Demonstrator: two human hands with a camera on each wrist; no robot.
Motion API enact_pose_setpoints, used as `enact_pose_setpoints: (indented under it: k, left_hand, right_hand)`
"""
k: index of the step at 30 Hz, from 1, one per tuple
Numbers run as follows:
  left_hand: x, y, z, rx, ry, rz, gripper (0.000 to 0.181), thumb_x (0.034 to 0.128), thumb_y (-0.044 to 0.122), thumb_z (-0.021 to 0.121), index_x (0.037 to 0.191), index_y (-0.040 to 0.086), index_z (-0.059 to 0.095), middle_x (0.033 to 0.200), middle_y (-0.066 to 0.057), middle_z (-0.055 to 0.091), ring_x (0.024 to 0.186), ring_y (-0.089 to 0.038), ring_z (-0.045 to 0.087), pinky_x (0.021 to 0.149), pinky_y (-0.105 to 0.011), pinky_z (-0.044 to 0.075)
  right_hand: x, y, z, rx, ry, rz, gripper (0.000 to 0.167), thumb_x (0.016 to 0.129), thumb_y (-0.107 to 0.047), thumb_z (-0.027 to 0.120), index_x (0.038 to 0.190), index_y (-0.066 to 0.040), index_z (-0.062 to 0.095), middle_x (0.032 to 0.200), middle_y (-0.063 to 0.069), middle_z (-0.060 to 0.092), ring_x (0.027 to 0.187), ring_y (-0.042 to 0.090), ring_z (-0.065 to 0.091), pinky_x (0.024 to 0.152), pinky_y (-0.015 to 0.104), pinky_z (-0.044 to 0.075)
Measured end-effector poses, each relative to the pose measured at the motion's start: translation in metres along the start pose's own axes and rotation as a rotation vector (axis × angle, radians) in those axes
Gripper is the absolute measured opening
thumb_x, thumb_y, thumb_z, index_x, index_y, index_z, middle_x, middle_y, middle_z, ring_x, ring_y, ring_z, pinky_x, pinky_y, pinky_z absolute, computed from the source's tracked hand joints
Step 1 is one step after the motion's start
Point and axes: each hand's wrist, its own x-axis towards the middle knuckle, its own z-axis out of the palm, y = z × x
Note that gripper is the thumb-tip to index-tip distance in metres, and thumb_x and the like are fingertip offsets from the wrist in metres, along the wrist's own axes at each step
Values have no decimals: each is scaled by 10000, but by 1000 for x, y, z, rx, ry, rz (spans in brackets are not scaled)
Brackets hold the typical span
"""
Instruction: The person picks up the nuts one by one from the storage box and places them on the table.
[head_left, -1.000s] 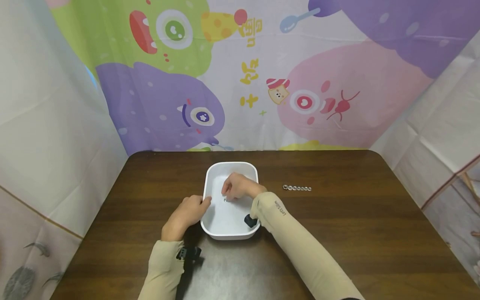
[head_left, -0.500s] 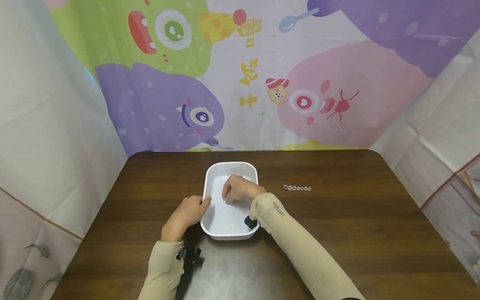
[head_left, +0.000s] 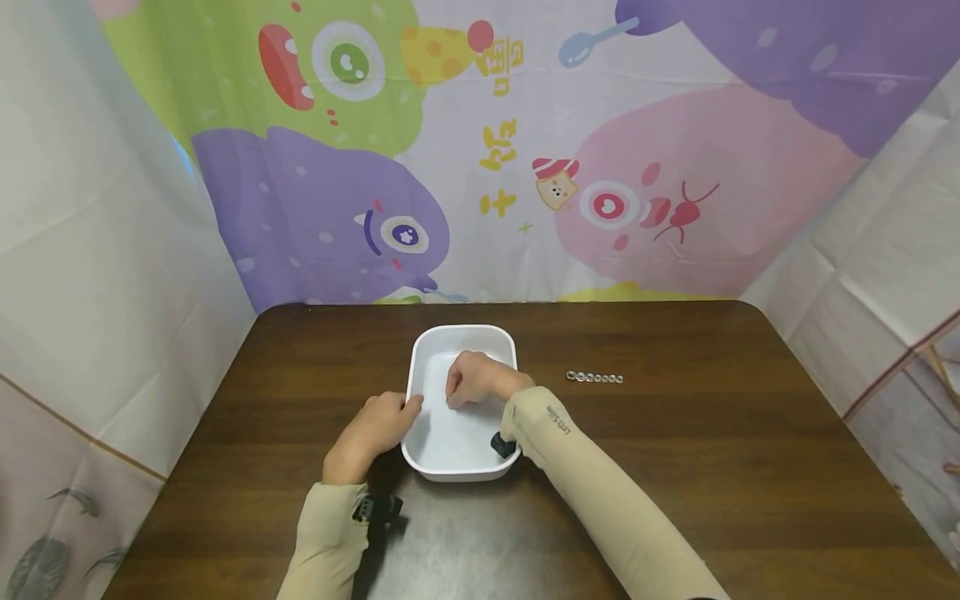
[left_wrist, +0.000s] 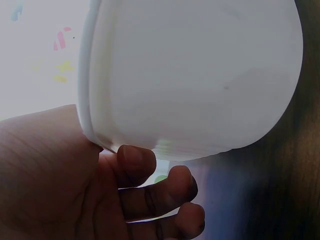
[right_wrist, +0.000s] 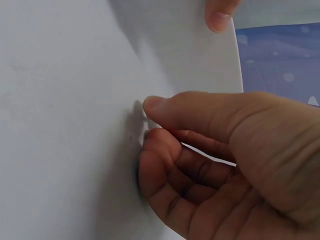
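A white rectangular plastic basin (head_left: 450, 454) stands on the table. My left hand (head_left: 378, 423) grips its left rim, the thumb over the edge; in the left wrist view the fingers (left_wrist: 170, 195) curl outside the wall. Inside the basin, my right hand (head_left: 474, 382) is low over the floor, thumb and fingers bent together. At its fingertips is a tiny silvery piece (head_left: 448, 401), apparently a metal nut, mostly hidden by the fingers. The right wrist view shows thumb and index finger nearly meeting, a small pale bit (right_wrist: 146, 134) between them.
On the brown wooden table (head_left: 712, 450), right of the basin, several silvery nuts (head_left: 594, 377) lie in a row, larger at the left, smaller at the right. A cartoon-printed cloth (head_left: 480, 250) hangs behind the table's far edge.
The fingertips of my right hand have closed in over the small silvery piece, which shows less now. My left hand keeps its hold on the rim; the basin stays in place.
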Motion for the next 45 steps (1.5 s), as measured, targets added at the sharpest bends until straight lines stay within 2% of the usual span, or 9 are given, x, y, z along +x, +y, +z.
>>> enact_pose_setpoints:
  k: [9, 13, 21, 26, 34, 38, 45]
  left_hand:
    - [-1, 1, -1, 0, -3, -3, 420, 1059, 340, 447, 852, 56, 677, 732, -66, 576, 740, -207, 551, 690, -344, 464]
    - [-1, 1, -2, 0, -4, -6, 421, 1061, 339, 446, 810, 66, 646, 714, -67, 550, 731, -213, 544, 684, -341, 454]
    - [-1, 1, -1, 12, 2, -4, 432, 1058, 343, 446, 758, 80, 611, 692, -55, 523, 720, -216, 537, 677, -339, 444]
    - [-2, 1, -1, 8, -1, 0, 430, 1059, 346, 442, 798, 70, 643, 733, -65, 571, 751, -219, 551, 703, -358, 464]
    - [-1, 1, -2, 3, -4, 3, 426, 1059, 344, 437, 837, 59, 662, 774, -76, 599, 778, -224, 557, 732, -376, 474]
    - [-2, 0, -2, 1, -8, -4, 432, 1060, 353, 428, 847, 57, 659, 775, -77, 594, 782, -226, 555, 734, -378, 472]
    - [0, 0, -2, -6, -5, 8, 427, 1061, 346, 438, 852, 55, 671, 789, -77, 613, 778, -222, 563, 738, -378, 479]
  right_hand:
    - [-7, -2, -13, 11, -15, -40, 81, 884, -175, 775, 822, -131, 746, 713, -34, 665, 638, 87, 583, 623, 212, 463]
    - [-12, -6, -24, 14, -5, -69, 83, 894, -195, 755, 840, -134, 737, 701, -34, 657, 648, 87, 592, 642, 218, 471]
    - [-22, -8, -41, 31, 27, -69, 90, 903, -203, 749, 845, -151, 704, 685, -23, 634, 643, 107, 581, 680, 254, 461]
    - [-32, -6, -52, 46, 66, -91, 62, 895, -183, 736, 856, -147, 705, 728, -9, 654, 654, 124, 602, 699, 276, 476]
    - [-49, 5, -68, 22, 88, -99, 51, 910, -181, 714, 892, -138, 693, 787, 9, 654, 696, 142, 602, 683, 283, 497]
    - [-57, 16, -75, 3, 139, -131, 55, 920, -193, 710, 901, -143, 698, 844, 10, 669, 747, 147, 595, 698, 287, 504]
    - [-82, 49, -94, 51, 300, -163, 72, 933, -206, 725, 949, -137, 710, 870, 26, 695, 746, 169, 630, 692, 326, 533]
